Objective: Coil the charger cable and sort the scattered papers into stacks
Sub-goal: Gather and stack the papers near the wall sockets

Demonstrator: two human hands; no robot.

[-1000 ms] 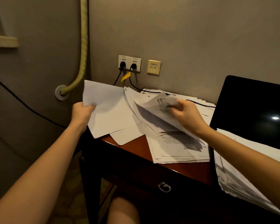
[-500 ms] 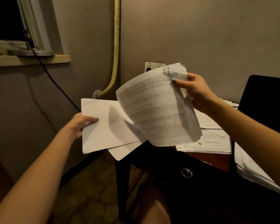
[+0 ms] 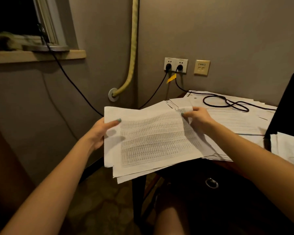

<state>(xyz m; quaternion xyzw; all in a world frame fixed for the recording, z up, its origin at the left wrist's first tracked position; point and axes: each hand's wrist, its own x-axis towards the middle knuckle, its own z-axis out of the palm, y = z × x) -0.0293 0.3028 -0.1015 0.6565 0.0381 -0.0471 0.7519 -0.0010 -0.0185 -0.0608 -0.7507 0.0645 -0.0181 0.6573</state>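
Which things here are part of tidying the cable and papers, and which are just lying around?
Job: printed sheets gripped by left hand and right hand; scattered papers; black cable looped over them.
Lying about: wall sockets; padded pipe; drawer ring pull.

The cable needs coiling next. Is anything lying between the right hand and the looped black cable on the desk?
Nothing visible does. The black cable lies uncovered on top of the spread papers, beyond the right hand; only flat sheets lie between. That hand pinches the printed sheet though.
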